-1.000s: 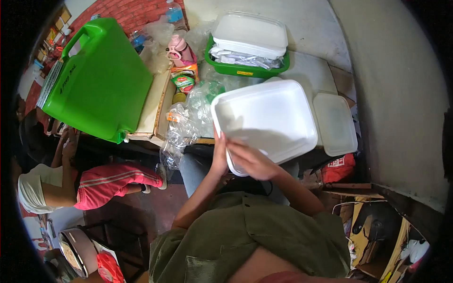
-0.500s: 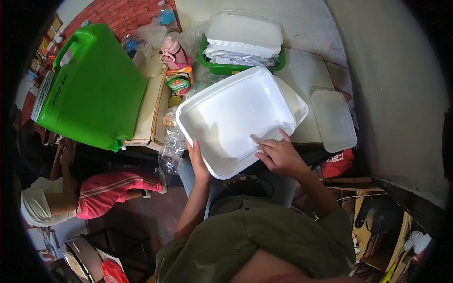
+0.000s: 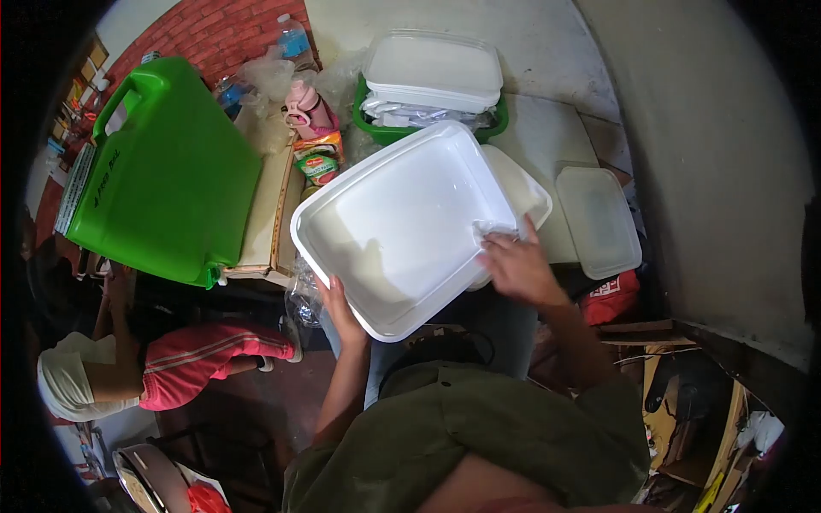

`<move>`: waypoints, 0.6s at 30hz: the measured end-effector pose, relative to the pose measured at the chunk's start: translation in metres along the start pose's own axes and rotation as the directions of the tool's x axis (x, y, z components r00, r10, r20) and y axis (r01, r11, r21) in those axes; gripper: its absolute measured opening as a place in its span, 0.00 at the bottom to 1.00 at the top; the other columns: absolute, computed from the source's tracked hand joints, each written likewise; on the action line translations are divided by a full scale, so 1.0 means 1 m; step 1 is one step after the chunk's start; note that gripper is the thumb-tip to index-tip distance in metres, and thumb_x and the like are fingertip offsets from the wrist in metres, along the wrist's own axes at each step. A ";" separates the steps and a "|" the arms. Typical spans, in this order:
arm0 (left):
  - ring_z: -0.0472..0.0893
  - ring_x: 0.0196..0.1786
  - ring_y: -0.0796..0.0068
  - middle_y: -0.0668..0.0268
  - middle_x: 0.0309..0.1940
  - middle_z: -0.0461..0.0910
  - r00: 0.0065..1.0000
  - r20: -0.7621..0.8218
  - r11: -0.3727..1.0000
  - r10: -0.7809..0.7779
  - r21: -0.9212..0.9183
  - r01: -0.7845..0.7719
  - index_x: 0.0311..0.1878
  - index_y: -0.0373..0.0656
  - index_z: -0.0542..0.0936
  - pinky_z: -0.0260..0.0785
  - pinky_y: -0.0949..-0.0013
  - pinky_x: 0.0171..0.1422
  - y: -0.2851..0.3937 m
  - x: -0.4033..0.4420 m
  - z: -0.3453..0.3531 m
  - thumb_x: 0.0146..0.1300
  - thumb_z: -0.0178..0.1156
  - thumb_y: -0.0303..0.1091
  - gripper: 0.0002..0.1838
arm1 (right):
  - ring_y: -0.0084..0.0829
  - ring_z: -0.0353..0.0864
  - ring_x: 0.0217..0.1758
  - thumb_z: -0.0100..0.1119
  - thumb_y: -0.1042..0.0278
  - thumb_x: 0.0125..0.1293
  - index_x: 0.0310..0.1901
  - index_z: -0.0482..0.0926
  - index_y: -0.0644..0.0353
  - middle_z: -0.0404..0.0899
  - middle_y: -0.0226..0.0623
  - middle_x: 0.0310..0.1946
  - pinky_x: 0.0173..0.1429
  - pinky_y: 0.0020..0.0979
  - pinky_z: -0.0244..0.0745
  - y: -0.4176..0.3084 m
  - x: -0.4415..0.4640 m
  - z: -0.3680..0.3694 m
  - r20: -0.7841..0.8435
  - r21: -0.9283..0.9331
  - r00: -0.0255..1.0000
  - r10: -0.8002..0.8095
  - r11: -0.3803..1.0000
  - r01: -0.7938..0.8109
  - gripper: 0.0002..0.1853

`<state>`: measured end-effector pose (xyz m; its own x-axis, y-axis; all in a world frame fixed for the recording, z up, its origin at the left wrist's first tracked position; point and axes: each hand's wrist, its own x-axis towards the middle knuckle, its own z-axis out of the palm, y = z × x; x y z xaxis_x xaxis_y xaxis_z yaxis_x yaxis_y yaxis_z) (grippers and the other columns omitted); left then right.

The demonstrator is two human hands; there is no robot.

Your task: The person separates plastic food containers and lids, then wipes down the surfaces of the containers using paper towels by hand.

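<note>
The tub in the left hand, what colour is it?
The tub is plain white; the head view shows it best.

A green jerrycan (image 3: 167,184) sits at left — a pink bottle (image 3: 306,106) to its right, a clear bottle (image 3: 293,39) farther back.

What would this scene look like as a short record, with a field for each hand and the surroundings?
left hand: gripping the white tub by its near left edge
right hand: blurred, at the tub's right side
tub: tilted, inside facing the camera
behind: green basin
left: green jug, pink bottle
right: pale rectangular lid
</note>
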<state>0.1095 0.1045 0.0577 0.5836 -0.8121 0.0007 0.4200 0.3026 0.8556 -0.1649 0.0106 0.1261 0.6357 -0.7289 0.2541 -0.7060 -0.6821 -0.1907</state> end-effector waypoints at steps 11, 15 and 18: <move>0.65 0.64 0.66 0.54 0.64 0.62 0.997 -0.023 0.986 0.077 0.148 -0.072 0.73 0.35 0.48 0.54 0.64 0.69 -0.002 -0.005 -0.006 0.69 0.49 0.45 0.37 | 0.32 0.76 0.58 0.49 0.57 0.69 0.51 0.80 0.57 0.80 0.35 0.51 0.74 0.63 0.27 -0.010 -0.005 0.004 0.118 0.177 0.990 0.078 0.979 -0.098 0.17; 0.64 0.64 0.65 0.55 0.64 0.62 0.997 -0.006 0.989 0.078 0.124 -0.077 0.72 0.36 0.50 0.54 0.64 0.69 0.002 -0.009 0.006 0.69 0.49 0.45 0.36 | 0.30 0.74 0.61 0.42 0.51 0.72 0.52 0.79 0.62 0.80 0.37 0.52 0.73 0.64 0.23 0.020 0.002 0.006 0.205 0.180 0.972 0.111 0.972 -0.149 0.23; 0.64 0.64 0.65 0.55 0.64 0.62 0.996 -0.001 0.981 0.090 0.170 -0.089 0.72 0.36 0.50 0.53 0.64 0.69 0.009 -0.008 0.009 0.69 0.49 0.45 0.35 | 0.27 0.69 0.65 0.40 0.50 0.73 0.55 0.77 0.63 0.76 0.34 0.57 0.73 0.64 0.22 0.022 0.008 0.010 0.118 -0.081 0.991 0.061 0.995 -0.052 0.26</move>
<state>0.1026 0.1096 0.0699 0.6197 -0.7810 0.0776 0.2424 0.2845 0.9275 -0.1717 -0.0106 0.1142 0.6236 -0.7712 0.1278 -0.7610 -0.6363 -0.1264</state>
